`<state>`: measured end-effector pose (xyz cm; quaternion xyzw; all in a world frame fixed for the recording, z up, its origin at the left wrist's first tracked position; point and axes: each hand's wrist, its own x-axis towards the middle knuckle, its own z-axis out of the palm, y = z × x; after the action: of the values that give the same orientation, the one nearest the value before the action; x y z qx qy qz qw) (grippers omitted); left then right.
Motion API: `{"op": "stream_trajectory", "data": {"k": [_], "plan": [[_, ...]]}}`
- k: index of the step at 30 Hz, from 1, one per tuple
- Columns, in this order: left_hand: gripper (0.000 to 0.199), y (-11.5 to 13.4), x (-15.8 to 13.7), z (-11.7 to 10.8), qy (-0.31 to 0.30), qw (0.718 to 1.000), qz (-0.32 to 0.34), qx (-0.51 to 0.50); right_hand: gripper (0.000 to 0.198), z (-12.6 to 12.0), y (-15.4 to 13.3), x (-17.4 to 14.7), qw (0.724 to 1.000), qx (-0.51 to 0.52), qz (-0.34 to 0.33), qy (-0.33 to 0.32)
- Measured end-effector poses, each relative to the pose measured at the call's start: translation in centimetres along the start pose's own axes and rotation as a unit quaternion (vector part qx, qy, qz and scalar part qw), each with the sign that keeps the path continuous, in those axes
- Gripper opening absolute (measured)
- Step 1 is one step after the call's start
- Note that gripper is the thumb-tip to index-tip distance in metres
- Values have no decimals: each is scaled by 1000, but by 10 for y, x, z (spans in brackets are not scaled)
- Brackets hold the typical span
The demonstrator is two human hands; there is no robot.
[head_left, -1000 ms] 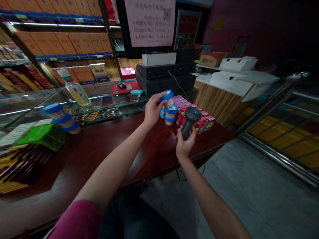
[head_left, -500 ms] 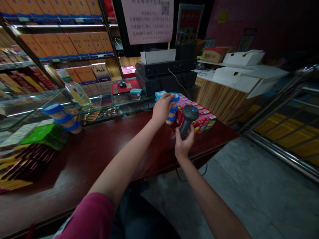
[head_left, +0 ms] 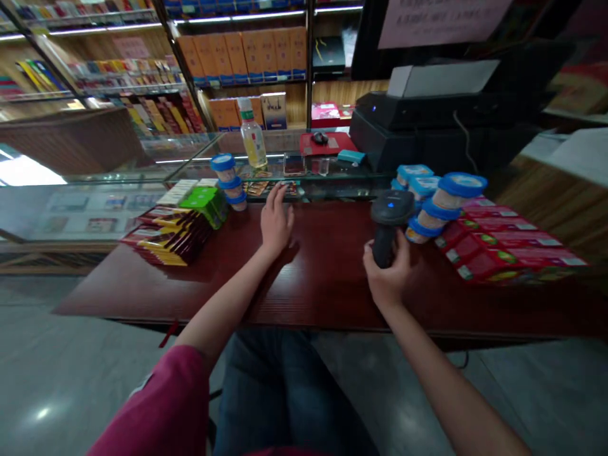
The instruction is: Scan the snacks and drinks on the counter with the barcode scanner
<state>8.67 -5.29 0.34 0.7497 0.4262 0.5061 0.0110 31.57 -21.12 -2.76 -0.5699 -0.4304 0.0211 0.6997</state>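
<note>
From here I see the right tubs (head_left: 432, 215) stacked toward the right end of the counter (head_left: 323, 266), beside red boxes (head_left: 503, 253), and the left tubs (head_left: 231, 183) near its back edge; how many are dealt with and how many remain, I cannot tell. My right hand (head_left: 390, 273) grasps the scanner (head_left: 389, 212) by its handle; my left hand (head_left: 276, 225), fingers loosely spread, holds nothing.
</note>
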Motion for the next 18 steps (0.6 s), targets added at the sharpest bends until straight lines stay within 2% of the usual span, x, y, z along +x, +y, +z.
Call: {"op": "stream_trajectory", "data": {"k": [3,5,8,11,13,15,18], "plan": [[54,-58,-1,-33,114,992,-50,16,71,58,-11,-16,995,50,18,-85],[55,-85,3,-44,188,979,-77,11,69,94,-18,-25,990,68,19,-126],[60,-110,18,-48,233,966,-116,-15,66,133,-26,-31,983,42,-26,-176],[68,-123,43,-46,221,966,-127,-43,63,149,-30,-30,971,2,-99,-217],[75,-130,62,-46,219,966,-125,-51,62,151,-31,-29,965,-6,-112,-237],[84,-136,78,-46,217,964,-135,-71,63,150,-30,-27,964,4,-78,-254],[91,-145,91,-45,180,963,-162,-121,65,148,-29,-26,962,52,14,-269]]}}
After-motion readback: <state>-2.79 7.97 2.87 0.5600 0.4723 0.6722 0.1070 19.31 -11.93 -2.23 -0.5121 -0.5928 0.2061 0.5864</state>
